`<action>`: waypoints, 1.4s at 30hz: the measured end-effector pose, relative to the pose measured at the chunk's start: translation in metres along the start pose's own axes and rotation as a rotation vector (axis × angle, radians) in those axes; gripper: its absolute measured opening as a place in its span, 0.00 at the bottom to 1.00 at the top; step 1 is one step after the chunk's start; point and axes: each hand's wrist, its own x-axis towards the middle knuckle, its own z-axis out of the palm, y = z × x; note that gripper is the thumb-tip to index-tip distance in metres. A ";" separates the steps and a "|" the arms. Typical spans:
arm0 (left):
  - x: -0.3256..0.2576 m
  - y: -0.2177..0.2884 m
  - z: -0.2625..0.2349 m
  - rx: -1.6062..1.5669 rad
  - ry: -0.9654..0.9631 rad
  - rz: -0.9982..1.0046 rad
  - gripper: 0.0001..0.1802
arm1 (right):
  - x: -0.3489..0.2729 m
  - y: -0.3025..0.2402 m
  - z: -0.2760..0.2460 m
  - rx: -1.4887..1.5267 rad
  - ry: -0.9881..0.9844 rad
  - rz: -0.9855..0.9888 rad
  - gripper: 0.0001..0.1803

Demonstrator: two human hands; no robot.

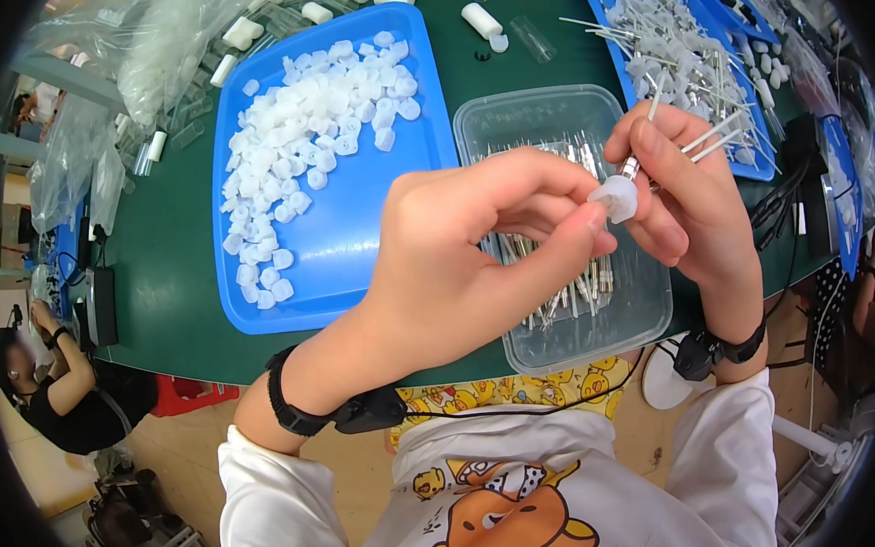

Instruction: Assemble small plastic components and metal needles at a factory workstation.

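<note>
My left hand (486, 245) pinches a small translucent white plastic cap (617, 200) between thumb and fingertips. Closed around a thin white tube with a metal end (630, 167) is my right hand (687, 183), and that metal end meets the cap; how deep it sits inside is hidden. A couple more thin white tubes (715, 144) stick out from between the right fingers. Both hands are above a clear plastic box (649, 296) holding many slim metal-ended tubes (579, 290). Left of it, a blue tray (327, 270) carries a heap of loose white caps (299, 132).
A second blue tray (636, 71) at the far right bears capped tubes (669, 39) in a pile. White cylinders (480, 20) and clear tubes (531, 39) lie along the back of the green table (176, 259). Plastic bags (169, 59) stand back left. Another person (53, 382) sits at the left.
</note>
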 end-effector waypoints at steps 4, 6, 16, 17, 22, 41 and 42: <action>-0.001 -0.002 0.007 0.006 0.099 0.018 0.03 | 0.000 0.000 0.000 -0.013 0.002 0.016 0.12; -0.001 -0.002 0.007 0.015 0.077 0.035 0.03 | 0.000 0.000 0.000 -0.018 -0.009 0.012 0.12; -0.002 0.000 0.000 0.068 -0.051 0.068 0.06 | 0.000 0.001 -0.001 -0.099 -0.015 0.009 0.12; -0.002 0.001 0.000 0.081 -0.050 0.054 0.06 | 0.000 0.001 0.001 -0.140 0.007 0.010 0.13; -0.003 0.000 0.001 0.064 -0.038 0.046 0.06 | 0.001 0.002 0.005 -0.264 0.030 0.014 0.16; -0.015 -0.003 0.012 0.022 0.032 -0.041 0.03 | -0.009 0.014 0.010 -0.147 0.023 0.101 0.19; -0.014 -0.004 0.013 0.023 0.032 -0.036 0.03 | -0.009 0.011 0.011 -0.095 0.038 0.130 0.19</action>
